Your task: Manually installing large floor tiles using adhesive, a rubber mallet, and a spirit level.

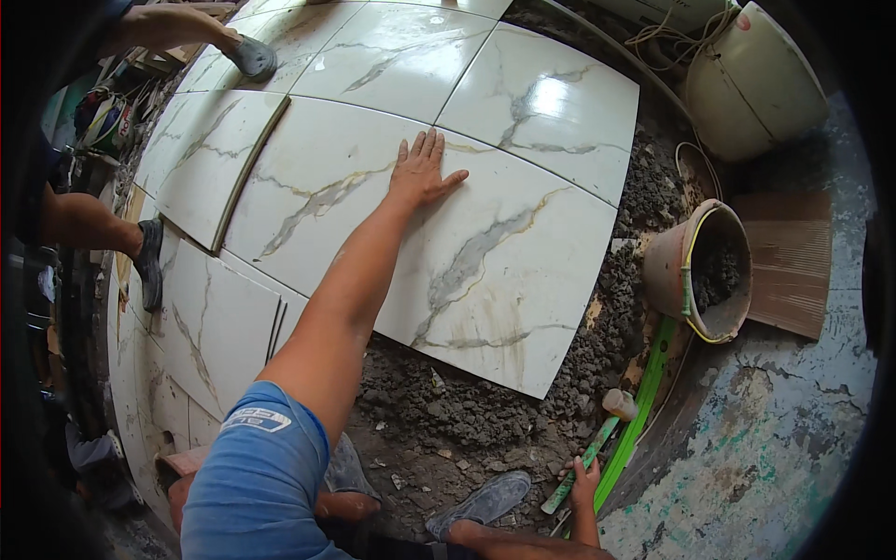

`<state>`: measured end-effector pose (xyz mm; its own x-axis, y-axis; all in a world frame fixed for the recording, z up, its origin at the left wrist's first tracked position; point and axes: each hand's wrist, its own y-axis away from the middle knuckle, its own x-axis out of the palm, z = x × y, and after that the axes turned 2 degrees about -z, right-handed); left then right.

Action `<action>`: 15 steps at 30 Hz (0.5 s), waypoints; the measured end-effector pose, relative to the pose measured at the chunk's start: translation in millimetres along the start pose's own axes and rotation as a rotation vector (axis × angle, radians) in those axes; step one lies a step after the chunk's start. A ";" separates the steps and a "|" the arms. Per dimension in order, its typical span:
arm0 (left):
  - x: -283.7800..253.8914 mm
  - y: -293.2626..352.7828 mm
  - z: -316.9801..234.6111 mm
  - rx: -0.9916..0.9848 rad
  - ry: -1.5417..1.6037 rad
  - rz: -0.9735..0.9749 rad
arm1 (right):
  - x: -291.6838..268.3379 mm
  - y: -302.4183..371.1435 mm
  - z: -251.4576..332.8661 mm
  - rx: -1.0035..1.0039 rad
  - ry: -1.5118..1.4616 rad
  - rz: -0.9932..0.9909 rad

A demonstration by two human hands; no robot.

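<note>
My left hand [425, 170] lies flat on a large white marble-patterned floor tile [485, 252], fingers spread near its far edge. That tile's near edge overhangs rough grey mortar [439, 401]. Down at the lower right, my right hand [584, 482] is closed round the green handle of a mallet [597, 448]. The mallet's pale head [619, 403] points away from me, over the mortar beside a long bright green straightedge [644, 401]. Neither the tile nor the mallet head touch each other.
More marble-patterned tiles [551, 98] spread at the back and left, with a narrow dark strip [250, 177] across them. Another person's shoes [254, 58] rest on the tiles at left. A bucket of mortar [658, 271], a large cream container [756, 89] and a brown ridged board [789, 261] stand right.
</note>
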<state>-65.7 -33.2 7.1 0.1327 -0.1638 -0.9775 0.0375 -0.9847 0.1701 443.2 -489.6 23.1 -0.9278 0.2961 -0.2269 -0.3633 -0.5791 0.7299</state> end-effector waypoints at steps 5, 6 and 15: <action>3.4 -42.4 -12.6 -0.071 -0.020 -0.125 | -6.4 18.3 15.1 0.045 0.034 -0.034; 4.6 -47.4 -14.0 -0.088 -0.032 -0.125 | -7.4 20.9 17.0 0.029 0.019 -0.044; 24.2 -37.3 -123.7 0.148 -0.047 -0.105 | -5.2 21.5 22.9 0.114 0.020 -0.040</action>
<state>58.6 6.9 -7.5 0.0897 -0.0590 -0.9942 -0.0984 -0.9939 0.0502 442.2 -486.2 54.8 -0.9146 0.3017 -0.2693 -0.3893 -0.4764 0.7884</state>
